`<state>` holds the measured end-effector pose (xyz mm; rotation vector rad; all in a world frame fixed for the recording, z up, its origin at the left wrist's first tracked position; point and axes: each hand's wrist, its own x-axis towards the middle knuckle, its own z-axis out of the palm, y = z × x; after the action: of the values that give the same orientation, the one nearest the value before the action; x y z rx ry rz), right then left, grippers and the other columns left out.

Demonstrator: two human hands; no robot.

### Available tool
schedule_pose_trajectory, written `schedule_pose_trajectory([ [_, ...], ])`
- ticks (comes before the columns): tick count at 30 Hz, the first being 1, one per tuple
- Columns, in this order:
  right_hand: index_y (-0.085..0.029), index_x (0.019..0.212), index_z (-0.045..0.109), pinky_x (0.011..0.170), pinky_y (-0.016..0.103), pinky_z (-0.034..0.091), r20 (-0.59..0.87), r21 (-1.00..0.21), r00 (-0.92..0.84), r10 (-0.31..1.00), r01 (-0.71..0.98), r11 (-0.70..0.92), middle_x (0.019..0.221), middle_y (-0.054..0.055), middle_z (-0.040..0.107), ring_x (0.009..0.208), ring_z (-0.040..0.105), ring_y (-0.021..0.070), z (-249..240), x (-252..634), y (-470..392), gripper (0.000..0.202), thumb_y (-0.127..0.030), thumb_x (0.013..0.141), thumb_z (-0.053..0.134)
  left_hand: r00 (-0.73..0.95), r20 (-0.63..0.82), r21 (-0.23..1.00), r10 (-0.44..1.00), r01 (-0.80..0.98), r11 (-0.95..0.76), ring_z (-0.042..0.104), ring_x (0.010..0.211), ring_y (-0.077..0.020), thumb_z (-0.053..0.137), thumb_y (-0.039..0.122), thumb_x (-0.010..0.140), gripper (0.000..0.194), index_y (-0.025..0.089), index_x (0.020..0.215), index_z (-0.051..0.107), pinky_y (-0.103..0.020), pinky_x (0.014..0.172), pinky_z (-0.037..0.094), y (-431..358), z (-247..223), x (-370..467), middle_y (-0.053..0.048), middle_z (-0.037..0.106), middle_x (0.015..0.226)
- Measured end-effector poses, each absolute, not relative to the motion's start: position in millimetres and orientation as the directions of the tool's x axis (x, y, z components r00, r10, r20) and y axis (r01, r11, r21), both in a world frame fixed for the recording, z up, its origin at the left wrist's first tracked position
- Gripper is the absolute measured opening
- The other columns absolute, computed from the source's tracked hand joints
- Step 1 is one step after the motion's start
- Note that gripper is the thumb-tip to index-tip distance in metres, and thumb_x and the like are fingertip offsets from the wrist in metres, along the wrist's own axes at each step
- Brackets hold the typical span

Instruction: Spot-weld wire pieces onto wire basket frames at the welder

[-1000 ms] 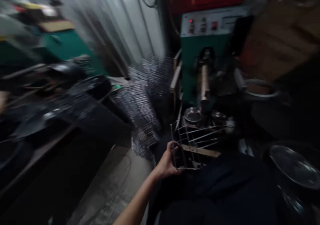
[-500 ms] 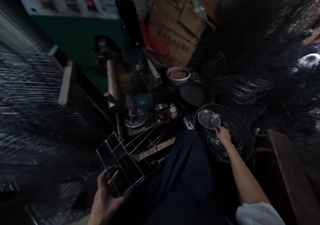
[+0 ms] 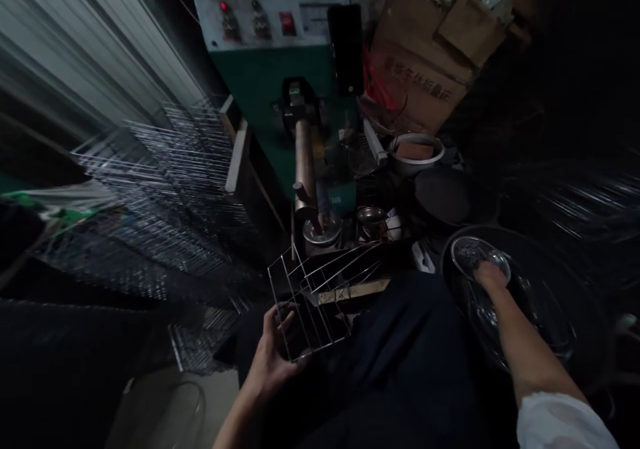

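Note:
My left hand (image 3: 274,349) grips a small wire rack (image 3: 310,309) by its lower left side, holding it tilted in front of the machine. My right hand (image 3: 491,277) reaches into a round metal bowl (image 3: 461,254) that holds small shiny pieces, too blurred to name. Its fingers are down in the bowl and hidden. Under the bowl, a wide dark basin (image 3: 450,296) contains bent metal wires (image 3: 537,302). Ahead of the rack, a copper-coloured machine arm (image 3: 305,162) points toward me above a round metal disc (image 3: 324,230).
The green machine (image 3: 250,89) carries a control panel with a red light, and a black phone (image 3: 346,49) hangs beside it. Stacked wire racks (image 3: 185,162) stand at left. Behind are a white bowl (image 3: 417,162) with a brick-coloured block, a dark pan (image 3: 443,196) and a cardboard box (image 3: 415,69).
The view has swung left, so everything sits further right. My right hand has moved from the bowl's rim down into it. My left hand still holds the wire rack.

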<state>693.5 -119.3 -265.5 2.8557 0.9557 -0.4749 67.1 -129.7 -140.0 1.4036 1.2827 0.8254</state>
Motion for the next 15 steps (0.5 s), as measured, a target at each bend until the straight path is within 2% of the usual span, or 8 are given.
schedule_pose_trajectory([
  [3, -0.003, 0.125, 0.072, 0.094, 0.048, 0.056, -0.356, 0.005, 0.767, 0.534, 0.573, -0.82, 0.121, 0.028, 0.068, 0.114, 0.067, 0.0399, -268.2, 694.5, -120.2, 0.039, -0.02, 0.092, 0.063, 0.215, -0.148, 0.972, 0.965, 0.21, 0.102, 0.053, 0.14, -0.0381, 0.081, 0.029, 0.068, 0.087, 0.033, 0.139, 0.03, -0.052, 0.102, 0.058, -128.2, -141.4, 67.1, -0.014, 0.048, 0.148],
  [7, -0.003, 0.123, 0.073, 0.093, 0.052, 0.057, -0.362, 0.008, 0.763, 0.535, 0.577, -0.817, 0.12, 0.029, 0.068, 0.113, 0.067, 0.0428, -260.8, 690.8, -119.9, 0.039, -0.015, 0.088, 0.061, 0.209, -0.118, 0.977, 0.971, 0.198, 0.076, 0.053, 0.14, -0.0391, 0.082, 0.028, 0.065, 0.093, 0.033, 0.14, 0.028, -0.053, 0.101, 0.059, -126.5, -148.3, 60.1, -0.016, 0.049, 0.148],
  [10, 0.001, 0.121, 0.071, 0.088, 0.053, 0.058, -0.327, -0.004, 0.756, 0.567, 0.599, -0.801, 0.116, 0.032, 0.069, 0.109, 0.068, 0.0454, -246.8, 688.2, -118.1, 0.039, -0.018, 0.09, 0.059, 0.217, -0.129, 0.955, 0.968, 0.292, 0.062, 0.051, 0.143, -0.0389, 0.081, 0.024, 0.065, 0.095, 0.031, 0.142, 0.025, -0.056, 0.108, 0.052, -122.9, -148.4, 51.0, -0.019, 0.051, 0.15],
  [12, 0.005, 0.129, 0.064, 0.089, 0.051, 0.058, -0.269, -0.013, 0.754, 0.599, 0.619, -0.785, 0.117, 0.034, 0.067, 0.111, 0.067, 0.0452, -232.1, 681.6, -111.7, 0.046, -0.022, 0.093, 0.056, 0.228, -0.129, 0.925, 0.965, 0.38, 0.033, 0.056, 0.139, -0.0381, 0.081, 0.021, 0.064, 0.096, 0.029, 0.142, 0.026, -0.057, 0.11, 0.05, -118.0, -143.8, 46.0, -0.02, 0.054, 0.149],
  [14, 0.004, 0.132, 0.06, 0.092, 0.05, 0.056, -0.142, -0.119, 0.713, 0.687, 0.676, -0.727, 0.117, 0.032, 0.067, 0.112, 0.067, 0.0433, -209.7, 662.3, -100.1, 0.05, -0.027, 0.094, 0.054, 0.251, -0.102, 0.903, 0.963, 0.428, -0.016, 0.063, 0.131, -0.0363, 0.08, 0.018, 0.062, 0.097, 0.028, 0.143, 0.027, -0.056, 0.11, 0.052, -111.6, -137.5, 43.5, -0.019, 0.056, 0.147],
  [15, 0.0, 0.13, 0.062, 0.093, 0.049, 0.056, -0.068, -0.232, 0.657, 0.751, 0.721, -0.653, 0.116, 0.029, 0.069, 0.11, 0.068, 0.0416, -195.1, 646.1, -93.0, 0.048, -0.03, 0.094, 0.054, 0.261, -0.086, 0.897, 0.961, 0.44, -0.039, 0.065, 0.129, -0.0354, 0.08, 0.019, 0.062, 0.097, 0.027, 0.143, 0.027, -0.055, 0.109, 0.053, -108.3, -134.5, 43.2, -0.019, 0.057, 0.147],
])
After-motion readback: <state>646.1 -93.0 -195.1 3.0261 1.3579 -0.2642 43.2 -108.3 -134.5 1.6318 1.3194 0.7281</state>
